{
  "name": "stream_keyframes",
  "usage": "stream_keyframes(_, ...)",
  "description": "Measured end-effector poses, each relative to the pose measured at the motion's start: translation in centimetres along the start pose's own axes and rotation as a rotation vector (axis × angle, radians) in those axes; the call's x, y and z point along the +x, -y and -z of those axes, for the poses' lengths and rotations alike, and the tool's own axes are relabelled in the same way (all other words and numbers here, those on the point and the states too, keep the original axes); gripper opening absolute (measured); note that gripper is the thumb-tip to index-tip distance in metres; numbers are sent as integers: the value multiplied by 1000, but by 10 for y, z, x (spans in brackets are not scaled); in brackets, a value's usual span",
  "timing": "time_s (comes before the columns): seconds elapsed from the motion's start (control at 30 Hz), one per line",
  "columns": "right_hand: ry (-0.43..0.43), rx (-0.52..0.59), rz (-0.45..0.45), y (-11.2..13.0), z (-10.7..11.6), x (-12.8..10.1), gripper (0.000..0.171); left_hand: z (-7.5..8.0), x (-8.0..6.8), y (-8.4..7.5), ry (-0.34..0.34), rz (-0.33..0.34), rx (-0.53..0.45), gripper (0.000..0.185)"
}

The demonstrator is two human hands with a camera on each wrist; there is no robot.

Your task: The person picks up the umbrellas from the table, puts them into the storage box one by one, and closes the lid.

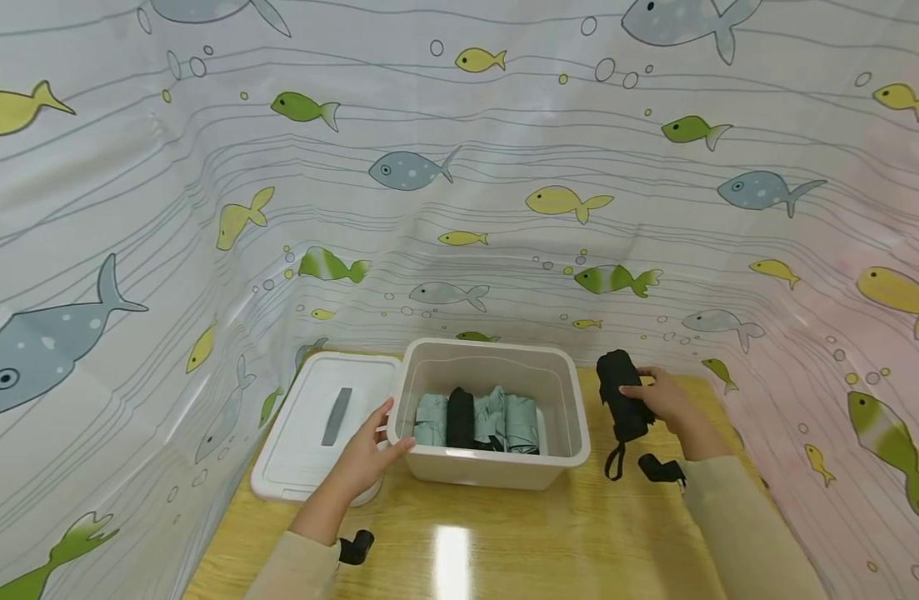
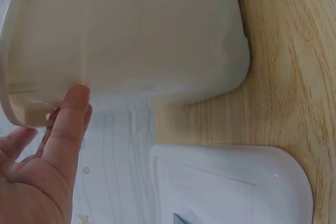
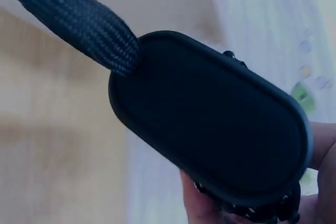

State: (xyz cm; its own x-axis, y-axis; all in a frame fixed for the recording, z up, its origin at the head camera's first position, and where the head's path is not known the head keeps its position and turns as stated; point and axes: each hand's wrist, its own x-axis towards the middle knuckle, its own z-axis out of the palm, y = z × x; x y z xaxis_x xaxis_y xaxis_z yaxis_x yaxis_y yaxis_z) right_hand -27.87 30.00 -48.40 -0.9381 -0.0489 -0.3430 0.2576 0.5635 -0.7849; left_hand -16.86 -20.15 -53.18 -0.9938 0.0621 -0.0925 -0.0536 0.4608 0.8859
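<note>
1. Far left on the table (image 1: 504,542) we see the white lid (image 1: 317,429), lying flat just beside the bin, grey handle up.

2. Our left hand (image 1: 365,458) rests against the near-left corner of the bin (image 1: 496,467). In the left wrist view the fingers (image 2: 65,129) lie straight, with the tip of one touching the bin wall under the rim. Nothing is gripped; it is a steadying touch.

3. Inside the open bin, folded umbrellas lie side by side across the floor: pale green ones (image 1: 515,421) and a black one (image 1: 460,417) among them, each with its long axis running front to back.

4. Right of the bin, apart from its wall, our right hand (image 1: 665,400) holds the black umbrella (image 1: 622,396). Fingers and thumb curl round its barrel, clamped on it.

5. The relation that matters: the umbrella stands nearly upright in the hand, long axis vertical with a slight lean, while the bin opening lies to its left and a little lower. The right hand is plainly the nearer one to it.

6. Its look: a short, thick, matte black folded bundle, wrist strap (image 1: 616,462) dangling from the lower end. The right wrist view shows the smooth oval handle cap (image 3: 210,124) and the woven strap leaving it.

7. On the table below it lies a small black piece (image 1: 660,468), perhaps a sleeve; we cannot tell.
</note>
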Motion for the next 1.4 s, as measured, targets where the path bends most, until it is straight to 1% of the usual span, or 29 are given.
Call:
stream_keyframes(0.13, 5, -31, 13, 25, 4, -10, 75, -1, 2, -1, 2, 5, -5, 92)
stream_keyframes(0.23, 18, -75, 33, 42, 7, -17, 75, -1, 3, -2, 5, 3, -8, 92)
stream_keyframes(0.4, 46, -140, 54, 64, 7, -24, 78, -2, 4, -3, 6, 9, -9, 93)
stream_keyframes(0.6, 72, -214, 87, 89, -5, -23, 75, -3, 2, -1, 4, 9, -6, 93)
stream_keyframes(0.77, 103, -256, 155, 111, -23, -17, 69, -2, 1, -1, 2, 7, -15, 91)
stream_keyframes(0.83, 111, -302, 192, 118, -32, -14, 67, -2, 1, -2, -1, 2, -13, 90)
stream_keyframes(0.97, 123, -428, 246, 125, -51, -5, 64, -1, 0, -1, -3, -1, -9, 90)
stream_keyframes(1.23, 171, -610, 248, 129, -87, 7, 64, -1, 1, 2, -2, 1, -10, 90)
stream_keyframes(1.3, 181, -634, 236, 130, -93, 8, 66, 0, 1, 2, -1, 6, -16, 90)
stream_keyframes(1.4, 199, -640, 206, 129, -99, 11, 64, 0, 1, 1, 3, 1, -13, 91)
